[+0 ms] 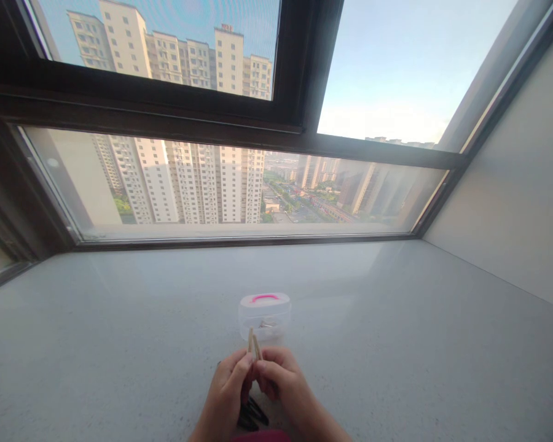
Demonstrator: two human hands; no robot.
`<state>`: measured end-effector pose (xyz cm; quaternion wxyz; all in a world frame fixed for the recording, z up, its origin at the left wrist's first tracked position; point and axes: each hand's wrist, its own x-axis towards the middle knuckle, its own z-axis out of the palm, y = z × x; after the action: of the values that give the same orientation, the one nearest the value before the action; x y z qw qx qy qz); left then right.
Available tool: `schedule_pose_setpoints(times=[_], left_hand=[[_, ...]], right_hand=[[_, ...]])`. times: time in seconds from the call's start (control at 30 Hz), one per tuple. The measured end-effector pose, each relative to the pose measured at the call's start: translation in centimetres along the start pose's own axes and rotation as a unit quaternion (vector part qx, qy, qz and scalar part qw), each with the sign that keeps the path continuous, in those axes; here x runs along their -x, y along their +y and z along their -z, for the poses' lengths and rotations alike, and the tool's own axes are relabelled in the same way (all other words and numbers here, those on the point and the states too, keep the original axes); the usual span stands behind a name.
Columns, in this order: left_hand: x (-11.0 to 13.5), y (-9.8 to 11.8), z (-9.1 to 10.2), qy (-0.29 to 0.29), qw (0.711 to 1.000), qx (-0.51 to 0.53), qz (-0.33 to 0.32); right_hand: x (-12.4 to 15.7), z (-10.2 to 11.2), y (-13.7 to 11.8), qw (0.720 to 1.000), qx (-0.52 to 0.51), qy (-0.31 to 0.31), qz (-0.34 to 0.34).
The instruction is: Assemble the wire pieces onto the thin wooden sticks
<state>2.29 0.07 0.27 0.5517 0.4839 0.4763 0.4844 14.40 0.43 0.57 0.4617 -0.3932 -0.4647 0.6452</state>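
Window (221, 184): dark brown frame (378, 151) | outside: pale apartment towers (184, 178), blue sky (396, 67) | right: plain pale wall (525, 184) | below: speckled light-grey ledge (396, 319) | light: soft daylight

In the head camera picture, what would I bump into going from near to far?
Left hand and right hand side by side → clear box with a pink handle → dark window frame → tall buildings outside.
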Motion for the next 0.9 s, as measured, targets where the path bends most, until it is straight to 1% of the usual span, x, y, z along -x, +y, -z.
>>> schedule_pose_setpoints(times=[0.2,0.5,0.7,0.9], left_hand=[[-0.14,-0.14,0.15,-0.004,1.000,-0.013,-0.001],[0.00,0.45,0.08,-0.005,1.000,-0.009,-0.003],[-0.16,0.04,0.15,-0.005,1.000,-0.006,-0.001],[-0.11,0.18,0.02,0.000,1.000,-0.002,0.002]], right_hand=[[-0.06,0.01,-0.11,1.000,-0.002,-0.002,0.003],[0.04,-0.16,-0.30,1.000,-0.017,0.000,0.002],[0.01,-0.28,-0.50,0.998,-0.052,0.004,-0.025],[0.18,-0.48,-0.66,0.996,-0.082,0.008,-0.014]])
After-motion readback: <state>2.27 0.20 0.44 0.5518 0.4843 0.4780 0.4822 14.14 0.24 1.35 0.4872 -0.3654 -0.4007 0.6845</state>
